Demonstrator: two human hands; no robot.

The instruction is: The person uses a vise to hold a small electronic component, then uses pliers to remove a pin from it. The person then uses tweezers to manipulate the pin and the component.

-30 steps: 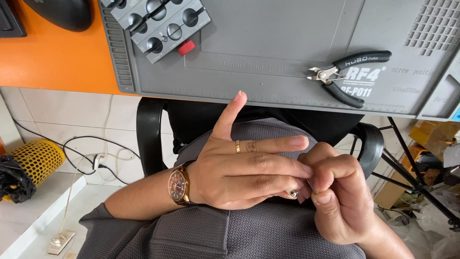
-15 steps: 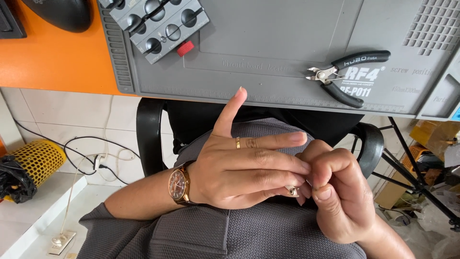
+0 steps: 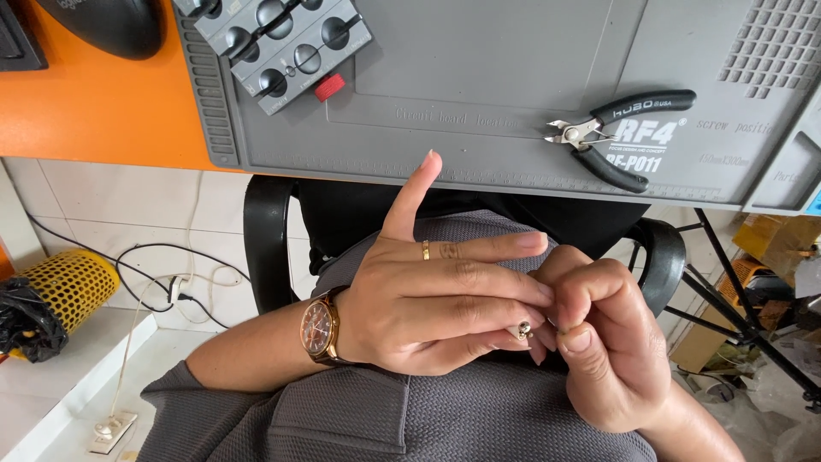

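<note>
1. Our left hand point(image 3: 436, 312) lies flat over the lap, palm down, index finger raised and the other fingers stretched toward our right hand; it is released, closed on nothing, though we cannot tell whether its fingertips help hold anything.
2. Our right hand point(image 3: 603, 342) is curled tight, thumb and fingers pinching a small shiny metal piece point(image 3: 523, 329) right at the left hand's fingertips; its shape is too small to make out.
3. A thin gold ring point(image 3: 426, 250) sits on the left hand, a round brown-faced wristwatch point(image 3: 318, 327) on its wrist.
4. Under both hands is ribbed grey knit fabric point(image 3: 410, 419).
5. Beyond the hands, a grey rubbery mat point(image 3: 479, 68) covers the orange counter point(image 3: 94, 111); black-handled cutters point(image 3: 611, 133) lie on it beyond the right hand.
</note>
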